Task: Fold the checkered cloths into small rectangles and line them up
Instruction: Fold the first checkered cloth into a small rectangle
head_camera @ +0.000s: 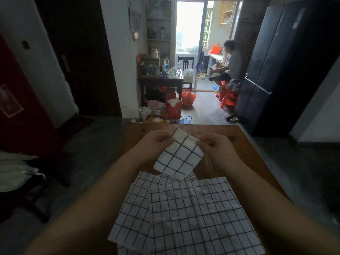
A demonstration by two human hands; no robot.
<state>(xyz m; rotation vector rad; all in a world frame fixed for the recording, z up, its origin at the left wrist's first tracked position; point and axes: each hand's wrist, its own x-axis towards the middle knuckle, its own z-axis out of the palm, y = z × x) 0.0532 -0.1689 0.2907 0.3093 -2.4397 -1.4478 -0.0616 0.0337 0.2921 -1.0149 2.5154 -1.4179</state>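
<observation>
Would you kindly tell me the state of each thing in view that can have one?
held cloth: folded small, held up above the table.
left hand: pinching the held cloth.
right hand: pinching the held cloth.
top flat cloth: unfolded, spread on the table.
lower flat cloth: unfolded, partly covered.
fridge: doors shut.

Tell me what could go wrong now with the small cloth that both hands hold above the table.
The left hand and right hand pinch only the top corners of the folded cloth, so its hanging layers may fall open. Its lower edge hangs close over the unfolded cloths on the table; set down there, it could rumple them.
</observation>
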